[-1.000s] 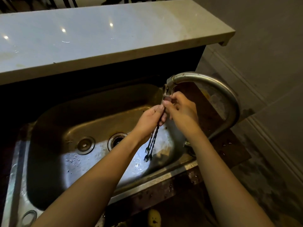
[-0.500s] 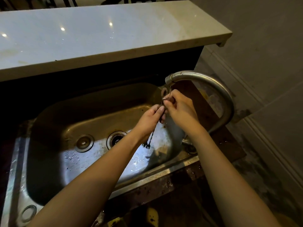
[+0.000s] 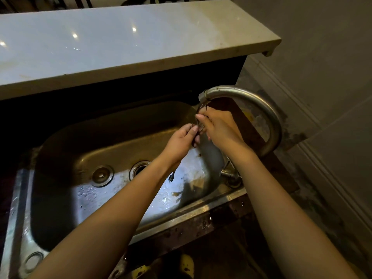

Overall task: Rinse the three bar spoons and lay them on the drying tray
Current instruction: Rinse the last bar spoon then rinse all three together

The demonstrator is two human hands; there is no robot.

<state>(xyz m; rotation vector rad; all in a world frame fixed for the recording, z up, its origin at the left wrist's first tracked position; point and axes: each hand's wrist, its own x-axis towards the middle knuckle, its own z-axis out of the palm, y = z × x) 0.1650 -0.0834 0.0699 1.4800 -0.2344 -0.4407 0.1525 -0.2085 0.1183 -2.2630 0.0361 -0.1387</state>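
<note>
— Where are the bar spoons (image 3: 198, 125)?
— Pinched between both hands, right under the tap (image 3: 203, 96). The left hand (image 3: 181, 142) squeezes them lower down; the right hand (image 3: 218, 125) is closed on the top.
— Which way do they point?
— Up and down — forked ends (image 3: 171, 178) hang below the left wrist.

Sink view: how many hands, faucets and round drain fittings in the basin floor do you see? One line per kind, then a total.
Hands: 2 (left hand, right hand)
Faucet: 1
Drain fittings: 2 (capped drain, open drain)
Total: 5
The bar spoons, bunched in both hands, cannot be counted.
</note>
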